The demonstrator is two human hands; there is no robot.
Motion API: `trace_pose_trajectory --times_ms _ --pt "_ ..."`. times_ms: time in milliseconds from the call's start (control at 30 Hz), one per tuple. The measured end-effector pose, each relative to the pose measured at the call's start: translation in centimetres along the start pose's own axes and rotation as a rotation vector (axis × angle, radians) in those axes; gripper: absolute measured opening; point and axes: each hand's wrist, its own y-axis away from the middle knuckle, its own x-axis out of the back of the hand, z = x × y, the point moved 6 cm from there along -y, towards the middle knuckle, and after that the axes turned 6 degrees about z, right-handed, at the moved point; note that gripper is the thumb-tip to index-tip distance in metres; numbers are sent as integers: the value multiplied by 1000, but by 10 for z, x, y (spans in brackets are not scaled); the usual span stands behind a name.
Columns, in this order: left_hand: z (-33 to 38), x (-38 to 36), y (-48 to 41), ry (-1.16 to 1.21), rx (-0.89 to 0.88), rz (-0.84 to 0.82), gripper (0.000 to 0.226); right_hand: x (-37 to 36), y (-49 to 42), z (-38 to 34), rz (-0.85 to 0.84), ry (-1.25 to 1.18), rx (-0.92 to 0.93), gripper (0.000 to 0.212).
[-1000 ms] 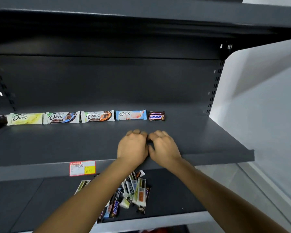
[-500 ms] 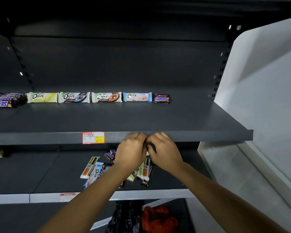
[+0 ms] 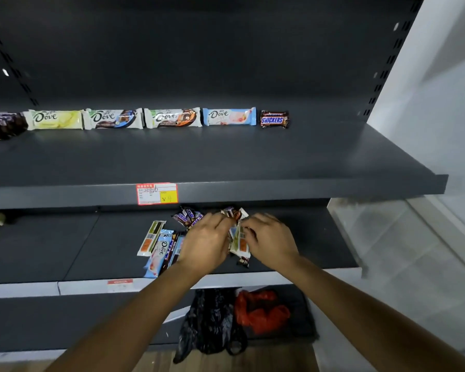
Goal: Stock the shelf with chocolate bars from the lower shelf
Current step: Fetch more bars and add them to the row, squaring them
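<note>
A loose pile of chocolate bars lies on the lower shelf (image 3: 65,245), among them a pale blue Dove bar (image 3: 157,251) and small Snickers bars (image 3: 188,217). My left hand (image 3: 207,242) reaches into the pile, and its fingertips pinch a small brown Snickers bar (image 3: 230,212). My right hand (image 3: 271,240) is beside it, fingers curled on a pale green-and-orange bar (image 3: 239,244). On the upper shelf (image 3: 226,157) a row stands along the back: several Dove bars (image 3: 113,118) and one small Snickers (image 3: 274,119) at the right end.
A stack of Snickers bars (image 3: 0,126) sits at the upper shelf's far left. A red-and-yellow price tag (image 3: 157,193) is on its front edge. A black bag (image 3: 210,323) and a red bag (image 3: 261,310) lie at the bottom. A white wall (image 3: 427,130) closes the right side.
Both hands have come down from the upper shelf's front edge to the pile on the lower shelf. My view has tilted downward. The row on the upper shelf is unchanged.
</note>
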Motion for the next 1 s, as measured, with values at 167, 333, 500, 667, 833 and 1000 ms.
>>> trace_pose_trajectory --times_ms 167,333,500,667,833,1000 --pt "-45 -34 29 -1 208 -219 32 -44 13 37 -174 -59 -358 16" --pt "-72 -65 58 2 311 -294 32 -91 34 61 -307 -37 -599 21" --pt "-83 -104 73 32 342 -363 29 -131 48 79 -377 -61 -778 24" --pt "-78 -147 61 122 356 -398 28 -168 55 102 -352 -81 -931 29" --pt "-64 -186 32 134 355 -405 31 -192 47 115 -229 -112 -946 42" --pt "-56 -209 18 26 300 -465 34 -214 41 123 -265 -148 -972 61"
